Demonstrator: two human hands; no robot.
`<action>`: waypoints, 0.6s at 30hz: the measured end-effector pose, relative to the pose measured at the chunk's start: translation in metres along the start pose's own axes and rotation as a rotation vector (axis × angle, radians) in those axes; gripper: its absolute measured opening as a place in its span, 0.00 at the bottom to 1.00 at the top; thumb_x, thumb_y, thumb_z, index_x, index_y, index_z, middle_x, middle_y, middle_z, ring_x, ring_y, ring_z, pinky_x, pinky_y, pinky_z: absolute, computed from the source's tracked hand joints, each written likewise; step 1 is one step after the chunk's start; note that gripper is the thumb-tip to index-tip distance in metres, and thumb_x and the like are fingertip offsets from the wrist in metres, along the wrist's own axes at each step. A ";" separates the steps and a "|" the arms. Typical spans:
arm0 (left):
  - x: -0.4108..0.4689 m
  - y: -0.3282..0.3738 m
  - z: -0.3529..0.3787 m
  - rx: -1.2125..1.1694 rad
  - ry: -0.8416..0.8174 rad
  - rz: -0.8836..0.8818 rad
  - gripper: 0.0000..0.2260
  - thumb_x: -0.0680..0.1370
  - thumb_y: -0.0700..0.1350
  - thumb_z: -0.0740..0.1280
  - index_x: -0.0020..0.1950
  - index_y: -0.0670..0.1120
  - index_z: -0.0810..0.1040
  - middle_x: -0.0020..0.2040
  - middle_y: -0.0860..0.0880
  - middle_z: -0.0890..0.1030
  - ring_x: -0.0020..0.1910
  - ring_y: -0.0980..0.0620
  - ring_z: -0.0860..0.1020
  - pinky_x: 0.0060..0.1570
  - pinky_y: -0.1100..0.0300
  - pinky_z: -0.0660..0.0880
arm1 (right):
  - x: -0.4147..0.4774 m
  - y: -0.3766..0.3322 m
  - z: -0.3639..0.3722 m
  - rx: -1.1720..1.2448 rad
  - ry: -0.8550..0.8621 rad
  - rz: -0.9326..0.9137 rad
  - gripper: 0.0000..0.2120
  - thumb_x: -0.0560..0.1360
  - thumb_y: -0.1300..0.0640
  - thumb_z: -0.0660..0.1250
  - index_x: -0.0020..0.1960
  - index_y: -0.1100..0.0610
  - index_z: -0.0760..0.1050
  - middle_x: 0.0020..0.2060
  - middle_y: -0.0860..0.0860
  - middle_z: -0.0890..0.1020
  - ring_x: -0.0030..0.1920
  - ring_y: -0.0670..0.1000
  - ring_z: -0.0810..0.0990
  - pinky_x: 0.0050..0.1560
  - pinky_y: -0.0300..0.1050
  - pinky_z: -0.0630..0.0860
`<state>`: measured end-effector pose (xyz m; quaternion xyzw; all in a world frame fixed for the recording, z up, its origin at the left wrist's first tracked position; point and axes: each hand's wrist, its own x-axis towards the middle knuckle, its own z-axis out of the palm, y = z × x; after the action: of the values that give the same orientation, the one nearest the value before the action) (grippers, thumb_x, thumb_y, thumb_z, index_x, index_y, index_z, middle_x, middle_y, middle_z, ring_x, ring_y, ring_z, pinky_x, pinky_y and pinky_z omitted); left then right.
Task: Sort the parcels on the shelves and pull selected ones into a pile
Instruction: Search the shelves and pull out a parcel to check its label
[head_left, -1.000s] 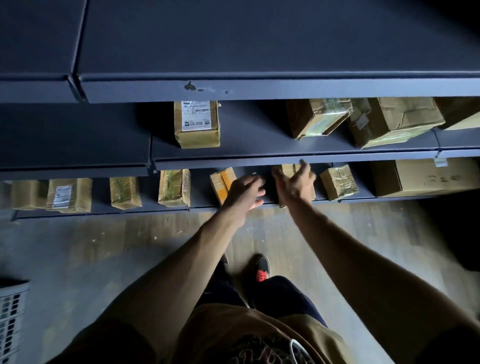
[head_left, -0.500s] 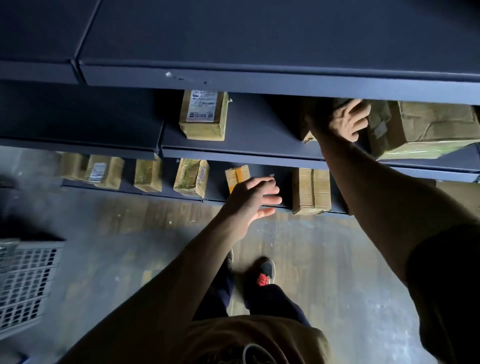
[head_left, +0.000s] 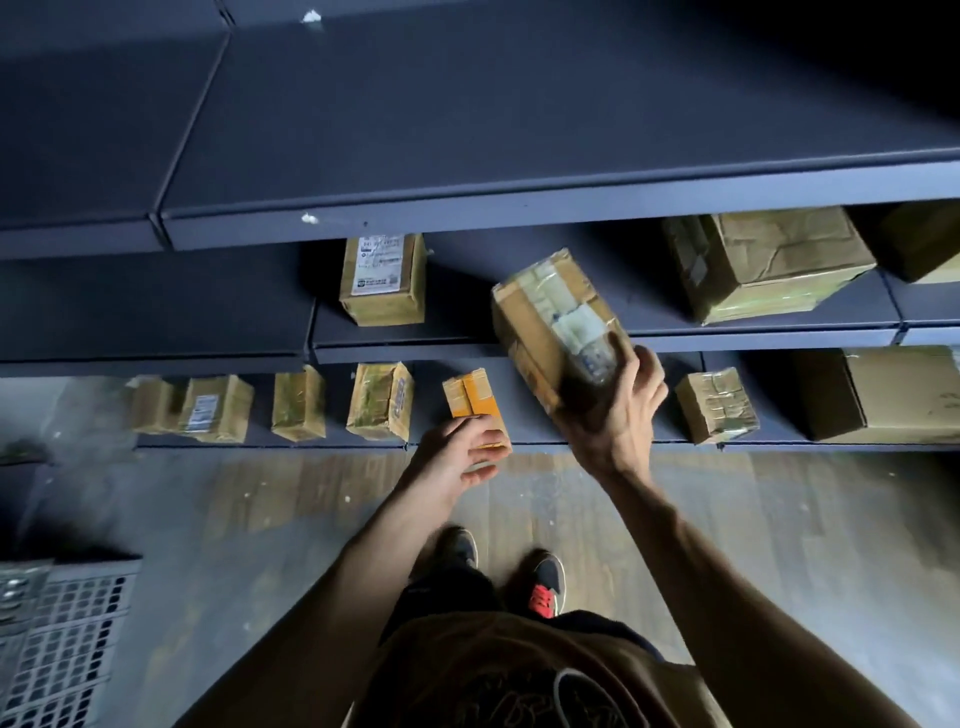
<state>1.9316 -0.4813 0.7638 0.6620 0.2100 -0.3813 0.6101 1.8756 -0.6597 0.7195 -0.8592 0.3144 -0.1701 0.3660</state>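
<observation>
Three tiers of dark blue metal shelving (head_left: 467, 130) fill the upper half of the frame, with grey-brown floor (head_left: 234, 519) below. We log a plain cardboard box (head_left: 893, 400) at far right on the bottom tier. A crumpled taped box (head_left: 769, 265) sits upper right on the middle tier, with another box (head_left: 919, 244) just beside it, cut by the right edge. A perforated grey crate (head_left: 57, 644) stands on the floor in the lower left corner.

The taped parcel (head_left: 545, 317) is at centre frame, tilted, in front of the middle tier's front edge. The right hand (head_left: 618, 415) holds it from below, fingers and thumb wrapped round its lower end. A labelled parcel (head_left: 383, 278) lies flat on the middle tier, left of centre.

Along the bottom tier, left to right, we see:
- a blurred parcel (head_left: 150, 405)
- a white-label parcel (head_left: 215, 408) touching it
- a narrow parcel (head_left: 298, 402)
- a green-taped parcel (head_left: 382, 400)
- an orange carton (head_left: 475, 400)
- a small taped parcel (head_left: 717, 405), right of the held one

The left hand (head_left: 457, 454) is at centre frame, fingers loose and half-bent with nothing clasped. It overlaps the orange carton's near end, and we cannot tell whether it touches. Black shoes (head_left: 545, 584) with red laces show at lower centre.
</observation>
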 end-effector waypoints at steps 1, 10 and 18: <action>0.000 0.000 -0.001 -0.006 0.007 0.018 0.11 0.84 0.45 0.66 0.62 0.42 0.81 0.55 0.42 0.86 0.50 0.47 0.85 0.53 0.55 0.79 | -0.009 0.004 -0.004 0.002 -0.027 -0.041 0.53 0.62 0.54 0.83 0.80 0.51 0.58 0.73 0.59 0.63 0.68 0.64 0.64 0.65 0.60 0.69; 0.012 0.031 -0.026 -0.014 0.160 0.149 0.19 0.81 0.58 0.66 0.66 0.48 0.76 0.65 0.49 0.79 0.64 0.51 0.76 0.64 0.50 0.73 | -0.026 -0.009 -0.043 -0.044 -0.209 -0.340 0.49 0.61 0.59 0.79 0.77 0.48 0.60 0.76 0.57 0.61 0.71 0.64 0.64 0.54 0.57 0.74; 0.024 0.080 -0.061 -0.146 0.142 0.064 0.17 0.85 0.55 0.62 0.72 0.50 0.74 0.70 0.43 0.77 0.71 0.41 0.75 0.72 0.39 0.68 | -0.018 -0.041 -0.055 -0.047 -0.295 -0.482 0.46 0.60 0.60 0.78 0.76 0.49 0.67 0.77 0.55 0.61 0.72 0.61 0.64 0.66 0.51 0.67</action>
<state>2.0207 -0.4400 0.7952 0.6476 0.2589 -0.2975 0.6520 1.8497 -0.6547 0.7855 -0.9330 0.0483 -0.1177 0.3367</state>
